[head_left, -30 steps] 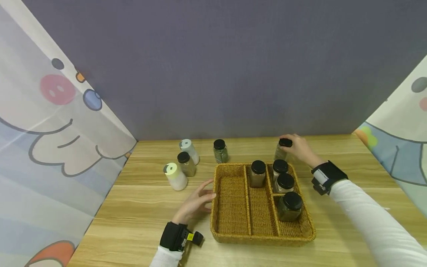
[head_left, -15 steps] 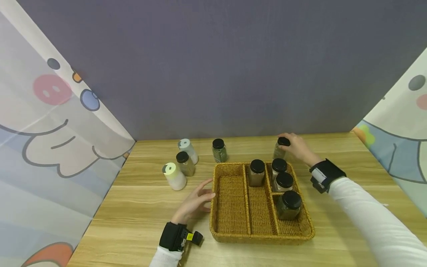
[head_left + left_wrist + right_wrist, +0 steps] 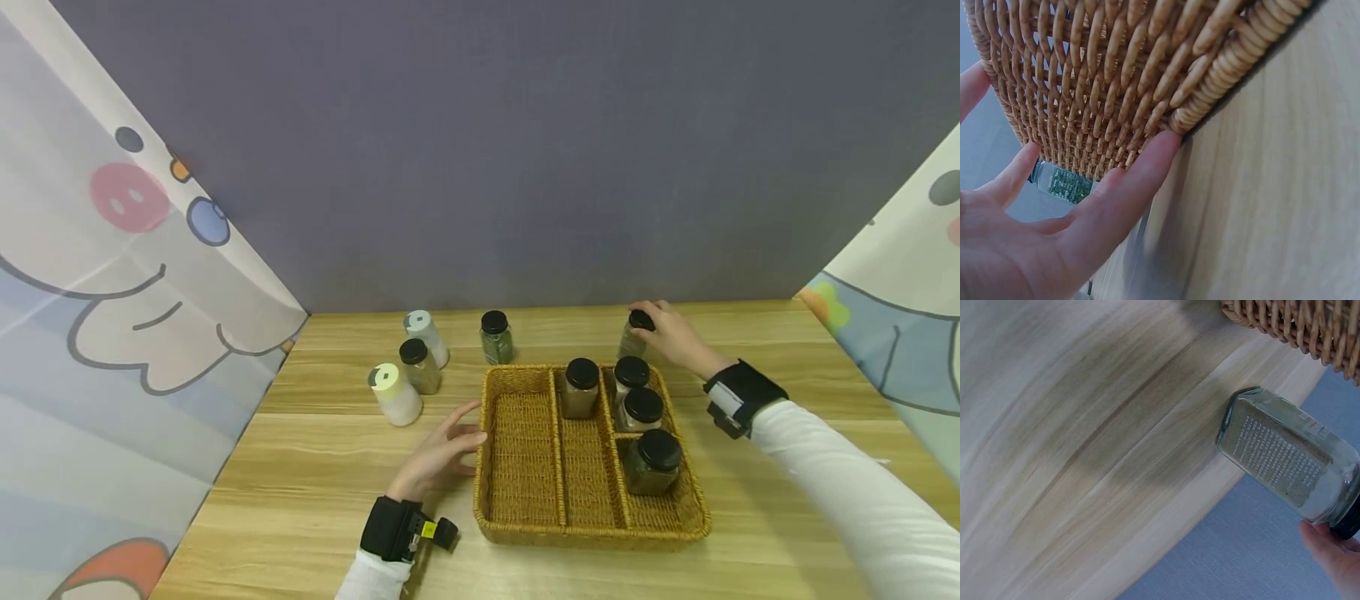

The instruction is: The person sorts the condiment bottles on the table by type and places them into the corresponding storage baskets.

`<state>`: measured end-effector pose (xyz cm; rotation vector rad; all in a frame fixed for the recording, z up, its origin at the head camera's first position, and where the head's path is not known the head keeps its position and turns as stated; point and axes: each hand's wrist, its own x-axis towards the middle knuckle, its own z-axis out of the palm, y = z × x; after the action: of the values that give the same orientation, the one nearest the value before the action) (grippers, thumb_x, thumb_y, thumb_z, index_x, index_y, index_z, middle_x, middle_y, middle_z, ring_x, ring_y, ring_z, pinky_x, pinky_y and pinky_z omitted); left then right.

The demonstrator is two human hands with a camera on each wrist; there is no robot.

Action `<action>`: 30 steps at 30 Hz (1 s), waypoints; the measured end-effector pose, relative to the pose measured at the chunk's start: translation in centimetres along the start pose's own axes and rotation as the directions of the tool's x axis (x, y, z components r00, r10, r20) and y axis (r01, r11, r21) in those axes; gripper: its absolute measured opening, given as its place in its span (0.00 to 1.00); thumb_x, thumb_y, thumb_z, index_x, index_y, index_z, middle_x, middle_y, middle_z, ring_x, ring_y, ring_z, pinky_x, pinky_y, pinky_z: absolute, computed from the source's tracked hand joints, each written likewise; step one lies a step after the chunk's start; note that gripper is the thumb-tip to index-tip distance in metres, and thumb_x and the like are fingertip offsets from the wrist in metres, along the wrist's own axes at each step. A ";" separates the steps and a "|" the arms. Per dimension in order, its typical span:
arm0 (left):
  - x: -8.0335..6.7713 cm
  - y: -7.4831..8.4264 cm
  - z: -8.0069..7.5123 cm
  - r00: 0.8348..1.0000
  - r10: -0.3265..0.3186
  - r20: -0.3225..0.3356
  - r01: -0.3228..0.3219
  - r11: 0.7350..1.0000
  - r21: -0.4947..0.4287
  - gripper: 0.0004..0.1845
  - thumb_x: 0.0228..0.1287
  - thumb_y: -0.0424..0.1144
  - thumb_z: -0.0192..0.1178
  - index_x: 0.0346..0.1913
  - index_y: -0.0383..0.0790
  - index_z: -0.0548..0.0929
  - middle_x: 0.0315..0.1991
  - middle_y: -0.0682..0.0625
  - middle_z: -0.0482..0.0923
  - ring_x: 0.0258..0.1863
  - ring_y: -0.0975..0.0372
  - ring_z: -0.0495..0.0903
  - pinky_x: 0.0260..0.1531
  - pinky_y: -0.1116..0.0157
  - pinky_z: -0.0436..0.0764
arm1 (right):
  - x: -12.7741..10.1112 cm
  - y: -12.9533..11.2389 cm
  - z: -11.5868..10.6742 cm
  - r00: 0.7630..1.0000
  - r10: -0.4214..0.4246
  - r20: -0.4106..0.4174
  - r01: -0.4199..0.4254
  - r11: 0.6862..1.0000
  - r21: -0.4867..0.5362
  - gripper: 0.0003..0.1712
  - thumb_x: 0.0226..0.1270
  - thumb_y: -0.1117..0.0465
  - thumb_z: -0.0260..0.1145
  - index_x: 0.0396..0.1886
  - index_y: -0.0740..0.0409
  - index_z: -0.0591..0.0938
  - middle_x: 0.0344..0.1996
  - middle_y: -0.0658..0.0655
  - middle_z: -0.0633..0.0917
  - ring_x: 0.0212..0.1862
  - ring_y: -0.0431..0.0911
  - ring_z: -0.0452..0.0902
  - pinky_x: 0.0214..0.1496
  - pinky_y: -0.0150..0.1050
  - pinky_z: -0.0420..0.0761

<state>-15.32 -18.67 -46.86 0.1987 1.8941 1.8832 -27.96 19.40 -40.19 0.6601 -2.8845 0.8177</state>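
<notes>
My right hand [image 3: 672, 336] pinches a glass spice jar [image 3: 632, 343] around its black lid, behind the back right corner of the wicker basket [image 3: 592, 536]. In the right wrist view the square jar [image 3: 1282, 453] shows printed text and a brownish-green powder inside. My left hand [image 3: 442, 454] touches the basket's left wall with its fingertips, the fingers spread and nearly straight. Seen from the left wrist, the left hand's fingers [image 3: 1129, 200] meet the woven side [image 3: 1104, 81] near its bottom edge. Several black-lidded jars stand in the basket, among them a large one [image 3: 652, 462] at front right.
Left of the basket stand a yellow-capped white bottle [image 3: 397, 398], a black-lidded jar [image 3: 422, 368] and a white bottle [image 3: 427, 340]. A jar of green herbs [image 3: 497, 340] stands behind it. A grey panel [image 3: 525, 167] rises at the wooden table's [image 3: 300, 492] back edge.
Only a slight shift of the head view shows. Both hands, the held jar and the basket keep their places.
</notes>
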 end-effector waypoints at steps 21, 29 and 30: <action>-0.2 0.6 0.5 0.999 -0.035 -0.021 0.034 0.999 -0.031 0.35 0.59 0.43 0.56 0.67 0.47 0.52 0.58 0.32 0.58 0.50 0.50 0.71 0.38 0.51 0.78 | -0.6 -1.8 -3.3 0.983 -0.149 -0.110 0.144 0.988 -0.054 0.22 0.60 0.67 0.60 0.54 0.67 0.69 0.45 0.71 0.70 0.43 0.61 0.70 0.36 0.53 0.74; -0.4 1.1 0.6 0.998 -0.056 -0.014 0.056 0.998 -0.037 0.33 0.62 0.37 0.52 0.68 0.44 0.50 0.59 0.31 0.57 0.52 0.48 0.69 0.39 0.50 0.77 | -0.8 -3.7 -4.7 0.972 -0.185 -0.142 0.182 0.983 -0.037 0.23 0.58 0.67 0.61 0.54 0.64 0.71 0.47 0.68 0.71 0.44 0.58 0.70 0.37 0.52 0.74; -0.4 1.2 0.6 0.998 -0.058 -0.011 0.058 0.998 -0.035 0.33 0.63 0.36 0.52 0.68 0.44 0.50 0.59 0.30 0.57 0.52 0.47 0.68 0.39 0.50 0.77 | -0.8 -3.9 -4.8 0.969 -0.196 -0.148 0.193 0.980 -0.039 0.23 0.57 0.68 0.61 0.54 0.64 0.71 0.46 0.68 0.71 0.44 0.58 0.70 0.37 0.52 0.74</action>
<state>-15.00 -18.23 -45.62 0.1203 1.8538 1.8806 -25.81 19.19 -34.37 0.8243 -2.6391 0.7687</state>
